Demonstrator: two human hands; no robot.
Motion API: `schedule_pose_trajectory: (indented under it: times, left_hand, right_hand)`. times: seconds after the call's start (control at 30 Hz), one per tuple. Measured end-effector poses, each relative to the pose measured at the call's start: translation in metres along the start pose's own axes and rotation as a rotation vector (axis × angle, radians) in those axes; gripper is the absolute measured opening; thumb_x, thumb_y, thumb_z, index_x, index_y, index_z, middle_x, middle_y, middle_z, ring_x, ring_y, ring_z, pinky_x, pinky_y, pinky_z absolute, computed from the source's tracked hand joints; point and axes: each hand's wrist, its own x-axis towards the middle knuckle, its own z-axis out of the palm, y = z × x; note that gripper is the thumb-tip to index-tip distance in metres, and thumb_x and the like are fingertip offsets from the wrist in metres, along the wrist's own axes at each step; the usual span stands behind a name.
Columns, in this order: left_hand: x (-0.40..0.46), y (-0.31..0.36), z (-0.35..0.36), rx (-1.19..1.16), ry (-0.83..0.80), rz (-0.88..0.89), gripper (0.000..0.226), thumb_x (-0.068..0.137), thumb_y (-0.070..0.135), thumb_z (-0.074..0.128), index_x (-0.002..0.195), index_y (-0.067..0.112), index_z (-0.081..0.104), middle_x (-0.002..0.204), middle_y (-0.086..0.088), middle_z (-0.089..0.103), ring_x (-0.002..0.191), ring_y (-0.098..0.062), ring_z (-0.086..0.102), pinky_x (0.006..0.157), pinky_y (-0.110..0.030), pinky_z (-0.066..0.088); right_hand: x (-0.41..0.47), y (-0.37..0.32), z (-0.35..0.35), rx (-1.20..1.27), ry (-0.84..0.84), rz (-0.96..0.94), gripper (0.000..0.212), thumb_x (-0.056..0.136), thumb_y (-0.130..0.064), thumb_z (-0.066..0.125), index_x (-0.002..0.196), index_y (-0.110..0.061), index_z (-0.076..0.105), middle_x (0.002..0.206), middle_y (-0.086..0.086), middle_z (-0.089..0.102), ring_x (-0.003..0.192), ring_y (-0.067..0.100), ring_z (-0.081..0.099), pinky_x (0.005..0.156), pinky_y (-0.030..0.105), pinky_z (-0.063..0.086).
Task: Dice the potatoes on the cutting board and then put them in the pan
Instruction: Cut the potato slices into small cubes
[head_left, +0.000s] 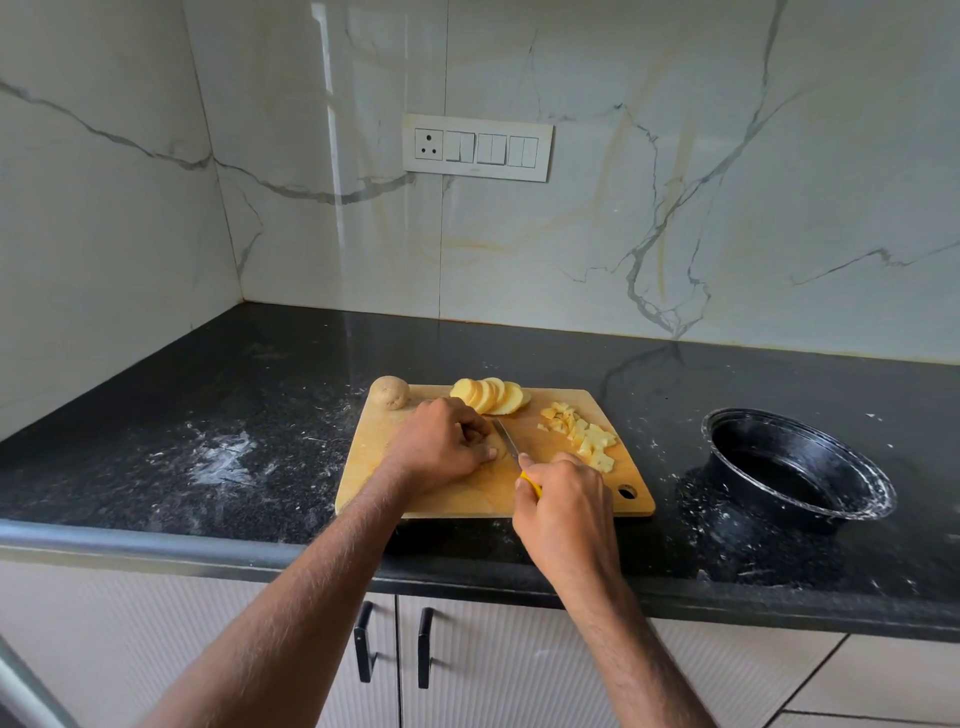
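Bright, sharp — wall (337, 182) glare, perhaps edge-warped

A wooden cutting board (467, 499) is laid on a black countertop (208, 415). A yellow-handled knife (511, 448) is gripped by the right hand (563, 504), its blade angled down beside the left hand (441, 441), whose fingers are curled over something hidden on the board. Fanned potato slices (491, 396), a diced heap (584, 436) and a whole unpeeled potato (389, 392) are seen on the board. A black pan (800, 467) is set well to the right.

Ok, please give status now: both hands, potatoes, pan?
Right hand grips knife; left hand holds potato piece on cutting board. Slices and dice wait there. Pan has no potato; nothing blocks it.
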Motion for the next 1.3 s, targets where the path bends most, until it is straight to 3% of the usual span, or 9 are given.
schedule_pose_trajectory:
  times: [0.1, 0.3, 0.4, 0.47, 0.57, 0.83, 1.2, 1.3]
  left_hand:
    - [0.0, -0.001, 0.001, -0.009, 0.008, 0.028, 0.028, 0.076, 0.039, 0.083, 0.101, 0.025, 0.08, 0.092, 0.012, 0.071, 0.073, 0.0, 0.059, 0.063, -0.016, 0.043]
    - [0.001, -0.002, -0.001, -0.01, -0.011, 0.059, 0.029, 0.079, 0.037, 0.081, 0.104, 0.023, 0.08, 0.102, 0.009, 0.073, 0.087, -0.007, 0.064, 0.081, -0.031, 0.054]
    - [0.001, -0.001, -0.001, -0.014, -0.014, 0.06, 0.029, 0.08, 0.037, 0.081, 0.106, 0.023, 0.08, 0.104, 0.009, 0.073, 0.089, -0.008, 0.063, 0.083, -0.03, 0.053]
    - [0.002, -0.001, -0.001, -0.012, -0.011, 0.049, 0.03, 0.08, 0.037, 0.081, 0.106, 0.023, 0.08, 0.104, 0.009, 0.073, 0.089, -0.007, 0.063, 0.083, -0.029, 0.052]
    - [0.003, 0.0, -0.001, -0.014, -0.025, 0.019, 0.032, 0.08, 0.037, 0.081, 0.108, 0.022, 0.079, 0.107, 0.009, 0.072, 0.091, -0.008, 0.062, 0.084, -0.029, 0.052]
    - [0.001, 0.004, 0.0, -0.022, -0.005, -0.025, 0.029, 0.08, 0.036, 0.082, 0.106, 0.024, 0.08, 0.105, 0.01, 0.073, 0.088, -0.005, 0.061, 0.08, -0.026, 0.052]
    - [0.0, 0.004, -0.001, -0.003, -0.029, -0.051, 0.032, 0.082, 0.04, 0.08, 0.11, 0.024, 0.078, 0.115, 0.007, 0.072, 0.093, -0.006, 0.059, 0.086, -0.026, 0.051]
    - [-0.001, 0.005, -0.002, 0.001, -0.033, -0.052, 0.033, 0.082, 0.041, 0.08, 0.111, 0.024, 0.078, 0.115, 0.008, 0.072, 0.091, -0.004, 0.058, 0.082, -0.022, 0.048]
  right_hand:
    - [0.0, -0.001, 0.0, 0.015, -0.008, -0.009, 0.034, 0.095, -0.022, 0.066, 0.128, -0.016, 0.068, 0.101, -0.003, 0.065, 0.075, 0.005, 0.049, 0.053, 0.006, 0.027]
    - [0.005, -0.004, 0.0, -0.03, -0.032, -0.046, 0.033, 0.097, -0.022, 0.063, 0.129, -0.017, 0.067, 0.102, -0.004, 0.065, 0.076, 0.004, 0.046, 0.05, 0.006, 0.026]
    - [0.011, -0.007, -0.001, -0.063, -0.05, -0.057, 0.027, 0.097, -0.019, 0.062, 0.122, -0.015, 0.071, 0.1, -0.003, 0.065, 0.075, 0.007, 0.053, 0.057, 0.011, 0.042]
    - [0.012, -0.01, 0.0, -0.074, -0.066, -0.058, 0.023, 0.096, -0.016, 0.062, 0.116, -0.012, 0.073, 0.099, -0.002, 0.064, 0.079, 0.012, 0.061, 0.066, 0.024, 0.055]
    - [0.01, -0.01, 0.002, -0.09, -0.08, -0.08, 0.019, 0.097, -0.014, 0.06, 0.111, -0.012, 0.073, 0.097, -0.002, 0.061, 0.077, 0.013, 0.062, 0.066, 0.03, 0.058]
    - [0.009, -0.004, -0.011, -0.06, -0.133, -0.111, 0.018, 0.098, -0.016, 0.061, 0.111, -0.012, 0.073, 0.097, -0.003, 0.064, 0.078, 0.009, 0.062, 0.067, 0.026, 0.059]
    - [-0.017, 0.005, -0.029, -0.081, -0.146, -0.121, 0.024, 0.101, -0.021, 0.055, 0.113, -0.011, 0.074, 0.091, -0.005, 0.062, 0.078, 0.01, 0.063, 0.067, 0.022, 0.057]
    - [-0.022, 0.01, -0.037, -0.057, -0.155, -0.106, 0.029, 0.099, -0.022, 0.058, 0.125, -0.015, 0.07, 0.099, -0.004, 0.066, 0.082, 0.008, 0.061, 0.066, 0.011, 0.049]
